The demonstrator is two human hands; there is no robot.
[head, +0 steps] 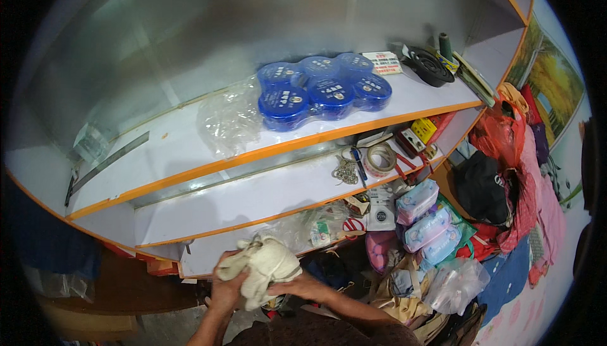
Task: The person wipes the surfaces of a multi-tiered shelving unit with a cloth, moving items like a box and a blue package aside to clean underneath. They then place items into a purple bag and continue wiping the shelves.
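Observation:
A crumpled bundle of off-white cloth [270, 265], perhaps knitted, is gripped between my two hands in front of the lowest shelf. My left hand [227, 284] holds its left side, with part of the fingers behind the cloth. On the right side my right hand [294, 286] clasps it from below, the fingertips partly hidden. Beyond, on the upper shelf, a shrink-wrapped pack of blue round tubs [327, 90] sits beside crumpled clear plastic film [227, 121]. A metal ruler [114, 159] and a clear block [92, 143] lie at that shelf's left end.
Orange-edged shelves [265, 141] span the view. The middle one holds a tape roll [380, 160], a chain [345, 171] and a blue pen [359, 163]. Red-handled scissors [353, 227] lie lower. Wipes packs [429, 232], bags and clothes are heaped at right; a brown round surface [137, 294] is at lower left.

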